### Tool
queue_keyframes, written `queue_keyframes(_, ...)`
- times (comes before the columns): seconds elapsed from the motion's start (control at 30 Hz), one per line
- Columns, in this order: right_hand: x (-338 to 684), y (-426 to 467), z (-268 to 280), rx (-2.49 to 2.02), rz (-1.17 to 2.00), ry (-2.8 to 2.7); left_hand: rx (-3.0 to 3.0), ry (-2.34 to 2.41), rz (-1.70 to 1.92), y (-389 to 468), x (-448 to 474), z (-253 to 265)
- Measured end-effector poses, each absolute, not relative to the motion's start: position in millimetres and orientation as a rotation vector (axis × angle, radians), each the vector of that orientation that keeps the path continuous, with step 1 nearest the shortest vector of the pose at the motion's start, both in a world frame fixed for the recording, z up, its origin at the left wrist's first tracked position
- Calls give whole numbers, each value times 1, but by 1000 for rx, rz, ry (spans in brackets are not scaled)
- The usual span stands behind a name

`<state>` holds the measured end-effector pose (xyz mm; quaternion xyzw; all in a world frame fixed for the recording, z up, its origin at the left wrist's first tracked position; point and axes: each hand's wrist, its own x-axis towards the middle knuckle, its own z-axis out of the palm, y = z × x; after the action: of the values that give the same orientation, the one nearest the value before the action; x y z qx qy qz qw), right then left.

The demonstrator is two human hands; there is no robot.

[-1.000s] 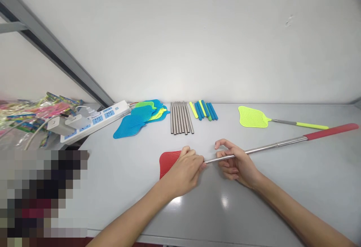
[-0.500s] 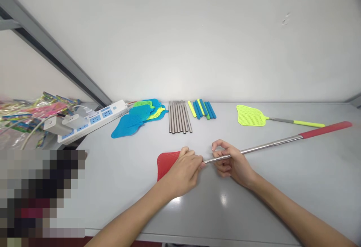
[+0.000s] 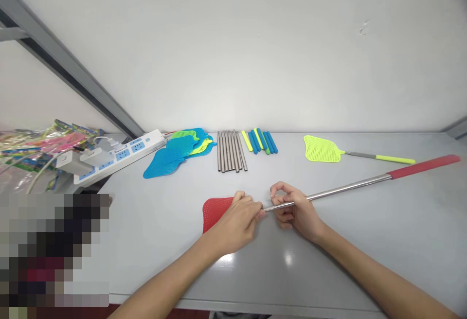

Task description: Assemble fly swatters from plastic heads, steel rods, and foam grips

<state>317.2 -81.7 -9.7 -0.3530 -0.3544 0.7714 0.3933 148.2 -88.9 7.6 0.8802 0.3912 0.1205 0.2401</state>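
A red fly swatter with a telescopic metal shaft and red handle lies slanted across my front, its handle pointing to the upper right. My left hand is closed around the neck of it, covering part of the perforated head. Farther along the shaft, my right hand holds the metal tube loosely, with fingers curled and the index finger raised. The shaft is drawn out in sections. Behind my right hand lies a yellow-green fly swatter, its metal shaft short.
Blue and green swatter heads lie stacked at the back left. Metal tubes stand in a row beside several blue and yellow handles. At left are a power strip with plugged-in chargers and plastic-wrapped packages.
My right hand has slid slightly left along the shaft, closer to my left hand. My left hand keeps its hold on the neck. The view has shifted a little.
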Motion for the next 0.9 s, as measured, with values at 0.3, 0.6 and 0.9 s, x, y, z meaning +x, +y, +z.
queue_keyframes(0.3,314,-82,-12,-932,1934,-949,2409,1086,359,-89,149,9)
queue_keyframes(0.6,310,-81,-15,-904,1887,-1029,2456,1110,373,-89,150,6)
queue_keyframes(0.9,306,-71,-23,-848,1899,-969,2548,1195,466,-78,143,12)
